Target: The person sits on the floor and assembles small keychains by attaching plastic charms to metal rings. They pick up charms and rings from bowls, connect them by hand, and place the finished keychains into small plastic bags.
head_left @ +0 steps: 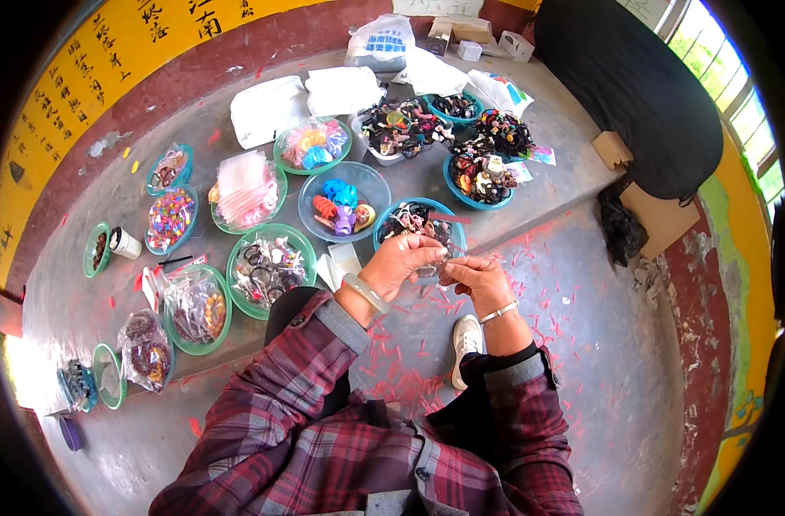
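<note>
Two hands: the left hand (398,260) and right hand (474,277) are raised close together, fingertips pinched on a small clear packet (435,262) with something dark inside (what exactly is too small to tell).
Position: the packet hangs between the hands, above the near rim of a blue bowl of dark hair ties (417,220) on a low grey concrete ledge (100,284).
Wrists: a pale jade-like bangle (366,292) on the left, a thin silver bracelet (498,312) on the right; plaid sleeves below.
Surroundings: a clear-blue bowl of bright hair clips (343,204), a green bowl of bagged accessories (268,268), a bowl of pink packets (243,193) and further bowls along the ledge; white plastic bags (269,108) behind.
Floor: red paper scraps (392,370) scattered round a white shoe (467,338).
Risk: the grip looks light, so a slip could drop the packet among the scraps, or into the wrong bowl, mixing sorted stock.
</note>
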A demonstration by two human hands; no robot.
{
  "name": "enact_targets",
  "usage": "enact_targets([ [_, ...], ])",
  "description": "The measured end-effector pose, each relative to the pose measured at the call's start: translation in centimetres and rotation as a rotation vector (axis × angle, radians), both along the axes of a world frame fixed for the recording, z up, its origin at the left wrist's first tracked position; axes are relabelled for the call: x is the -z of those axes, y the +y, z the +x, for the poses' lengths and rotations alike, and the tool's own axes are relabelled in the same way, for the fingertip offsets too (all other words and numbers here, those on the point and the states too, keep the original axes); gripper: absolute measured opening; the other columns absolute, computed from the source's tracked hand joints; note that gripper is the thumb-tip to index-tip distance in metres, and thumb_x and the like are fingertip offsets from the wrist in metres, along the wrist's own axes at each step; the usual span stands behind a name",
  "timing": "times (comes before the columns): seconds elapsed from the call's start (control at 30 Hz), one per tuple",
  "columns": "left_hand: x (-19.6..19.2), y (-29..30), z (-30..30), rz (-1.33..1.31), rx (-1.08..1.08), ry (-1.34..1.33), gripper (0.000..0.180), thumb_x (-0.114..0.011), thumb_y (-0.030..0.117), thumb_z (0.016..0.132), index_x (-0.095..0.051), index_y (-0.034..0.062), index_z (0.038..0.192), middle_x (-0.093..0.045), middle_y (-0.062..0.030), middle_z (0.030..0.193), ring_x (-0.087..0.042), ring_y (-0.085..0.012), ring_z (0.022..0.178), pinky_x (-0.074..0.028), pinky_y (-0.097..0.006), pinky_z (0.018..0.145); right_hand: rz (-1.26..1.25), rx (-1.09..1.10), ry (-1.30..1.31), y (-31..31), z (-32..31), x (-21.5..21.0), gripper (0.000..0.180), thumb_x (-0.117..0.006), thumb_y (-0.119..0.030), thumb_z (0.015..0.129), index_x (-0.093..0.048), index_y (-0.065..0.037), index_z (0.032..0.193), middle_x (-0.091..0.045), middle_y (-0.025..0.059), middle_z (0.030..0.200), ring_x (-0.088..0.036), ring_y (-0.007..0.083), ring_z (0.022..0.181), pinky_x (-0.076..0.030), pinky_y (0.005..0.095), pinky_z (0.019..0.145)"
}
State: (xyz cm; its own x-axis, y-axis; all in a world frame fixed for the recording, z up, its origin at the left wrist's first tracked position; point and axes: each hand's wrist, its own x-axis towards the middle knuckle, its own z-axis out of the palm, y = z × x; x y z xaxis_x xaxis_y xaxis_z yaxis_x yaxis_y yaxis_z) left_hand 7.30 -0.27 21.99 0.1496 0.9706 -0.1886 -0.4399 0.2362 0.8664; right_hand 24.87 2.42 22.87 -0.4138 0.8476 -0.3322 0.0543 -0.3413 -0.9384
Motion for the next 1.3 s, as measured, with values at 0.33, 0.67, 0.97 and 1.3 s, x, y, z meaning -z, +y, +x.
enact_targets([
  [0.33, 0.3, -0.4, 0.4, 0.033, 0.021, 0.02, 0.023, -0.067, 0.02, 0.074, -0.062, 0.0018, 0.087, -0.058, 0.0008, 0.072, -0.047, -0.0053, 0.062, -0.034, -0.019, 0.055, 0.055, 0.006, -0.033, 0.0, 0.2, 0.4, 0.013, -0.064, -0.014, 0.076, -0.065, -0.003, 0.081, -0.064, 0.0044, 0.07, -0.058, 0.009, 0.062, -0.035, 0.0203, 0.05],
  [0.67, 0.4, -0.3, 0.2, 0.018, 0.004, 0.008, 0.02, -0.065, 0.018, 0.076, -0.063, 0.0018, 0.088, -0.06, 0.0, 0.074, -0.048, -0.0054, 0.064, -0.035, -0.019, 0.056, 0.098, 0.001, -0.066, 0.1, -0.1, 1.1, 0.011, -0.065, -0.012, 0.075, -0.065, -0.004, 0.082, -0.063, 0.0027, 0.069, -0.054, 0.0066, 0.059, -0.035, 0.0185, 0.05],
  [0.97, 0.7, -0.3, 0.1, 0.004, -0.088, 0.012, 0.016, -0.065, 0.014, 0.076, -0.062, 0.0015, 0.086, -0.06, -0.0012, 0.073, -0.047, -0.0057, 0.059, -0.036, -0.019, 0.054, 0.062, 0.009, -0.066, 0.1, -0.2, 1.0, 0.011, -0.064, -0.012, 0.075, -0.063, -0.004, 0.084, -0.063, 0.0018, 0.07, -0.057, 0.007, 0.062, -0.035, 0.0183, 0.051],
  [1.3, 0.8, -0.4, 0.1, 0.032, -0.074, 0.062, 0.016, -0.067, 0.016, 0.073, -0.061, 0.0034, 0.081, -0.058, 0.0014, 0.069, -0.047, -0.0051, 0.059, -0.035, -0.019, 0.053, 0.09, 0.006, -0.05, 0.0, -0.6, 0.8, 0.011, -0.064, -0.012, 0.075, -0.063, -0.004, 0.082, -0.062, 0.0016, 0.07, -0.055, 0.0067, 0.061, -0.036, 0.0178, 0.052],
])
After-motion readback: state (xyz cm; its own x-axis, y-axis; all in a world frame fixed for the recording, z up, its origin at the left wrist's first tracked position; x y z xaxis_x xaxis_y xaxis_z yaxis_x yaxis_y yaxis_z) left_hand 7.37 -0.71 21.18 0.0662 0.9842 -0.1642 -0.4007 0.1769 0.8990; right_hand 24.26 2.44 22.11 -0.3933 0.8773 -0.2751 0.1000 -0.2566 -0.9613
